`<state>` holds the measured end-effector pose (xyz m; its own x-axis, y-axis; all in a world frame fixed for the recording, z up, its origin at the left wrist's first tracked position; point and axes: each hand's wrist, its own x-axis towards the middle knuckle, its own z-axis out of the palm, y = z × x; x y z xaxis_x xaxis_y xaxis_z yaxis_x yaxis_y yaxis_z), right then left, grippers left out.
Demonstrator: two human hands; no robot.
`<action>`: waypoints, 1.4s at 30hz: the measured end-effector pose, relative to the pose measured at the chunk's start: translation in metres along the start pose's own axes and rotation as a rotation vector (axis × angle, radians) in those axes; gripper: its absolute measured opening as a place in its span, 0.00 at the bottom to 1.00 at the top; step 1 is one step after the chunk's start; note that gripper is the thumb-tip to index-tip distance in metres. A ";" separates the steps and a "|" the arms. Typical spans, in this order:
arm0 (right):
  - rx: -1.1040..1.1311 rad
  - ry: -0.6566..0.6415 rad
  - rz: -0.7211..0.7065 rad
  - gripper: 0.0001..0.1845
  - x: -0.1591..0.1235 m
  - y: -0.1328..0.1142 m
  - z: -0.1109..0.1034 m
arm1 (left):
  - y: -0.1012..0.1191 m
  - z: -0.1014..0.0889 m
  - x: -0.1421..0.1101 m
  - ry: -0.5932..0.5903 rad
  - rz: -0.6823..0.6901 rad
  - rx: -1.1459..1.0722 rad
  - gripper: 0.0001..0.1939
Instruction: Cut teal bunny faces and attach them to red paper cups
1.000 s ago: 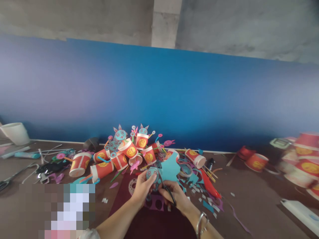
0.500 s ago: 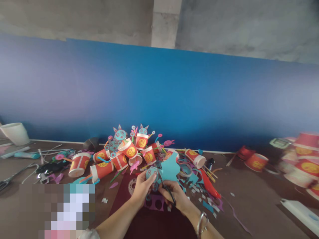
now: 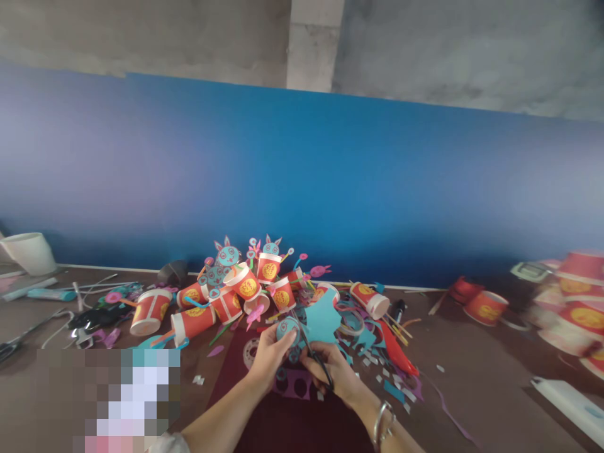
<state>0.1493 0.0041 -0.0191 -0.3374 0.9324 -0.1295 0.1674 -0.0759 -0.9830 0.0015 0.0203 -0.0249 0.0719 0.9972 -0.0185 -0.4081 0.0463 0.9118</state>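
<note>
Between thumb and fingers, my left hand [image 3: 268,355] pinches a blue paper cutout [image 3: 287,328] with a drawn face. My right hand [image 3: 333,368] grips black-handled scissors [image 3: 317,362], whose blades point up and away, at the right edge of the cutout. Just beyond the blades is a light-blue star-shaped paper [image 3: 323,319]; whether it is joined to the cutout I cannot tell. Below the hands lies a purple sheet with round holes [image 3: 293,384]. A white tape roll [image 3: 250,353] is left of my left hand.
Red paper cups [image 3: 193,324] with straws and animal cutouts are heaped behind my hands. Paper scraps [image 3: 375,362] and a red balloon-like piece [image 3: 396,349] lie to the right. Stacked cups [image 3: 582,314] stand far right, and other scissors [image 3: 28,333] lie far left. A blue panel [image 3: 302,176] rises behind.
Both hands keep almost the same place and grip. The cutout has turned very slightly against the scissor blades; the things on the table have not moved.
</note>
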 end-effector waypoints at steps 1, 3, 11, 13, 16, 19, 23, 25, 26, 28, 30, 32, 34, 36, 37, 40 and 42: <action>-0.003 0.002 -0.007 0.21 0.000 0.000 0.000 | 0.001 0.000 -0.001 0.001 0.001 -0.006 0.21; -0.012 0.001 -0.017 0.21 0.000 -0.001 0.000 | 0.002 0.001 -0.002 0.000 0.005 -0.021 0.20; -0.006 -0.008 0.013 0.21 0.000 0.003 -0.002 | 0.000 0.000 -0.001 -0.037 0.043 -0.068 0.17; 0.012 -0.025 0.030 0.22 0.000 0.003 -0.002 | -0.002 -0.001 0.000 -0.046 0.032 -0.048 0.17; 0.009 -0.025 0.022 0.21 0.000 0.002 -0.002 | -0.003 -0.003 0.001 -0.040 0.026 -0.018 0.17; -0.005 -0.006 0.003 0.20 -0.001 0.000 -0.002 | -0.003 -0.004 0.001 -0.032 0.032 -0.012 0.18; -0.009 0.000 -0.002 0.19 -0.001 -0.001 -0.001 | -0.002 -0.003 0.000 -0.014 0.039 -0.010 0.19; -0.008 -0.005 -0.010 0.18 -0.002 -0.002 -0.001 | -0.002 -0.003 -0.001 -0.010 0.039 -0.010 0.19; -0.006 -0.012 -0.016 0.17 -0.002 -0.002 -0.002 | -0.001 -0.003 -0.001 -0.012 0.041 -0.014 0.19; -0.006 -0.018 -0.025 0.17 -0.002 -0.002 -0.002 | -0.001 -0.002 -0.001 -0.018 0.050 -0.033 0.18; -0.014 -0.017 -0.022 0.17 -0.001 -0.002 -0.003 | -0.001 -0.001 -0.001 -0.023 0.055 -0.050 0.18; -0.015 -0.018 -0.008 0.18 -0.001 0.000 -0.003 | -0.001 -0.001 -0.001 -0.018 0.057 -0.037 0.18; 0.003 -0.030 0.011 0.20 0.000 0.002 -0.003 | -0.002 -0.002 0.000 -0.006 0.056 -0.006 0.19; 0.024 -0.037 0.022 0.21 0.000 0.004 -0.003 | -0.004 -0.003 0.001 -0.002 0.054 0.015 0.20; 0.027 -0.035 0.024 0.20 0.000 0.005 -0.003 | -0.004 -0.004 0.001 -0.003 0.052 0.019 0.20; 0.006 -0.016 0.008 0.19 0.000 0.005 -0.004 | -0.005 -0.005 0.001 -0.008 0.051 0.024 0.19; -0.006 -0.011 0.001 0.18 0.001 0.003 -0.003 | -0.005 -0.005 0.001 -0.008 0.053 0.027 0.19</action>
<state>0.1529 0.0056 -0.0218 -0.3478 0.9283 -0.1318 0.1734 -0.0745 -0.9820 -0.0012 0.0217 -0.0318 0.0581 0.9977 0.0337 -0.3873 -0.0086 0.9219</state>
